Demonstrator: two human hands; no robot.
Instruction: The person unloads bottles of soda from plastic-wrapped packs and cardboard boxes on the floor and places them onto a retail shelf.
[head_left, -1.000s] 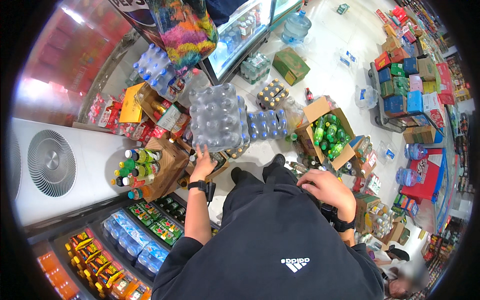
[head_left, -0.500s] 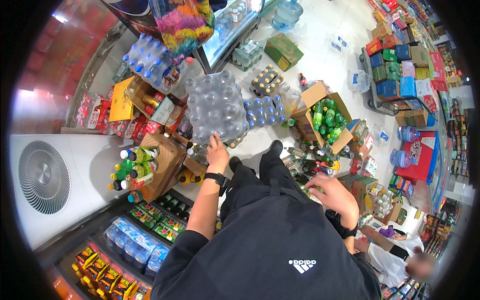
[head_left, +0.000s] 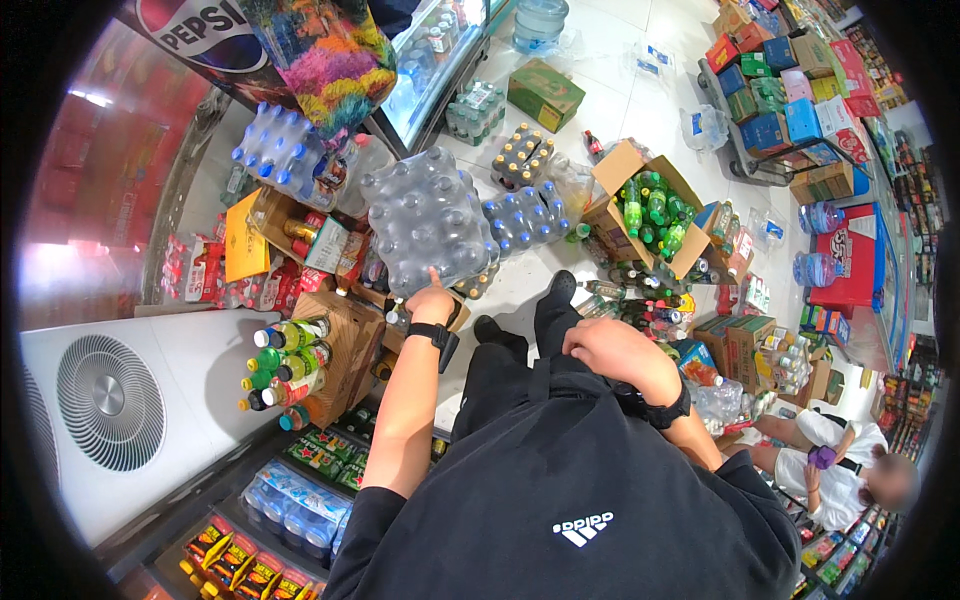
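My left hand grips the near edge of a large shrink-wrapped pack of clear bottles. One digit lies on top of the film, and the other fingers are hidden at the pack's edge. The pack rests tilted among other drinks, and what supports it is mostly covered. Over my dark trousers, my right hand is held with its fingers curled in and nothing visible in them. Right beside the pack is a smaller wrapped pack of blue-capped bottles.
An open carton of green bottles stands on the right, with loose bottles around it. Upright bottles top a carton beside the white fan unit. Farther off are a loaded trolley and a seated person.
My left hand has gone from fingers laid on the pack to a hold at its near edge. My right hand has moved left and its fingers have curled in. The view has shifted slightly.
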